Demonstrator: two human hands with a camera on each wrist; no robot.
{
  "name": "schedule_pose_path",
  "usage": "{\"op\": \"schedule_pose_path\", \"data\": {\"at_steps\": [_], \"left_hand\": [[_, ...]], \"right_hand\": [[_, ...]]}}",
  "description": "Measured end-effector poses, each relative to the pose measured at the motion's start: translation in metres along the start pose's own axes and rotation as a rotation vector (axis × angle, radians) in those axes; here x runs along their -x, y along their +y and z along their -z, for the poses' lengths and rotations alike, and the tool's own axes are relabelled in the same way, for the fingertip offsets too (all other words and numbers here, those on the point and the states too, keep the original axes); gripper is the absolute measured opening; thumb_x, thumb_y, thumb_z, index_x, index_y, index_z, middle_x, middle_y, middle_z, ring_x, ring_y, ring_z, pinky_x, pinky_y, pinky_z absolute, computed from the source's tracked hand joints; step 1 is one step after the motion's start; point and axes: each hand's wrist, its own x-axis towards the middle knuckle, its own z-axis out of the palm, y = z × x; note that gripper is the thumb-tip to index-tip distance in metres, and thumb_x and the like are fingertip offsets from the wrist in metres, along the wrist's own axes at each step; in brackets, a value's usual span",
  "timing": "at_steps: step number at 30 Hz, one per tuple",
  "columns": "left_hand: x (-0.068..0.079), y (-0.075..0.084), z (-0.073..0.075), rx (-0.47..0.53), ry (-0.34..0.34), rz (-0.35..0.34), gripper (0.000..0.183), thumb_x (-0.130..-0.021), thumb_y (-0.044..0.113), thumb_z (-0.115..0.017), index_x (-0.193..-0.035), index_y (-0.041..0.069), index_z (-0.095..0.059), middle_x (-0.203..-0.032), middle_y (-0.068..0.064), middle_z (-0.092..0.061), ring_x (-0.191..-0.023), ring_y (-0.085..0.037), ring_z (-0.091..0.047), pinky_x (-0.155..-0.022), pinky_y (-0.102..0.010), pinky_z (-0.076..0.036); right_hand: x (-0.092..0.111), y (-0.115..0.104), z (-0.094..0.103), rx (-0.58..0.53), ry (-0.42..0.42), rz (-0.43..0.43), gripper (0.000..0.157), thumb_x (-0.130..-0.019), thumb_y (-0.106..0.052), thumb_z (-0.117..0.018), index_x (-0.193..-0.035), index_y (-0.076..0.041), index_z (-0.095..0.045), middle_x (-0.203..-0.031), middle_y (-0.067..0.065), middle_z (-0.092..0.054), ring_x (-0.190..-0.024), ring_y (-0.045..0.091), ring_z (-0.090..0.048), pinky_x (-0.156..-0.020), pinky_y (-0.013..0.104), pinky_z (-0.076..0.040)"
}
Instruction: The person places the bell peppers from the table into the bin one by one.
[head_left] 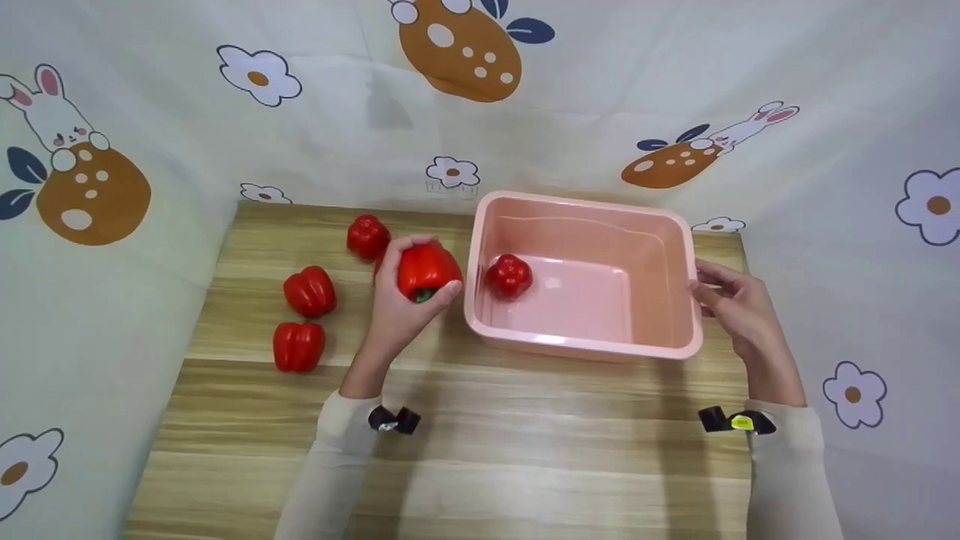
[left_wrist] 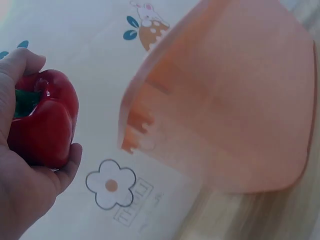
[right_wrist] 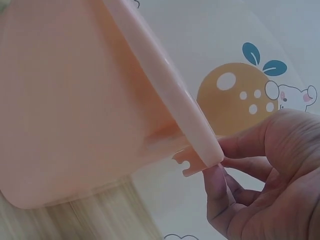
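My left hand [head_left: 401,304] grips a red bell pepper [head_left: 427,268] with a green stem, just left of the pink plastic basin [head_left: 585,349]. In the left wrist view the thumb and fingers curl round this pepper [left_wrist: 50,120], with the basin's wall [left_wrist: 240,110] to its right. On the basin's right side, my right hand [head_left: 739,304] pinches the rim between thumb and fingers; the right wrist view shows the fingertips at the rim [right_wrist: 170,95]. Inside the basin, near its left wall, lies another red bell pepper [head_left: 509,277].
Left of my left hand, more red bell peppers lie on the wood-grain table [head_left: 480,450]: one at the back [head_left: 367,237], one in the middle [head_left: 310,292] and one in front [head_left: 298,346]. A patterned cloth [head_left: 337,135] hangs behind and along both sides.
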Motion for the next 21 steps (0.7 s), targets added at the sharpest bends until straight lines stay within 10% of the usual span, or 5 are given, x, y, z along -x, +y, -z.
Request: {"op": "schedule_pose_path", "data": {"at_steps": [10,21], "left_hand": [[-0.021,0.017,-0.017,0.027,-0.072,0.023,0.068,-0.085,0.03,-0.085,-0.142,0.022,-0.05,-0.146,0.001,-0.057,-0.136,-0.023,-0.051,-0.103,-0.047,-0.06],[-0.037,0.032,-0.043,0.045,-0.213,0.007,0.071,-0.087,0.03,-0.084,-0.146,0.019,-0.045,-0.154,-0.015,-0.05,-0.138,-0.026,-0.05,-0.103,-0.047,-0.06]], "right_hand": [[-0.003,-0.001,-0.006,0.007,-0.008,-0.006,0.053,-0.106,-0.021,-0.062,-0.156,-0.006,-0.051,-0.128,0.008,-0.062,-0.094,0.003,-0.067,-0.079,0.021,-0.063],[-0.003,0.003,-0.001,0.009,0.002,-0.016,0.054,-0.106,-0.021,-0.063,-0.155,-0.002,-0.051,-0.119,-0.005,-0.061,-0.09,-0.004,-0.066,-0.077,0.018,-0.063]]}}
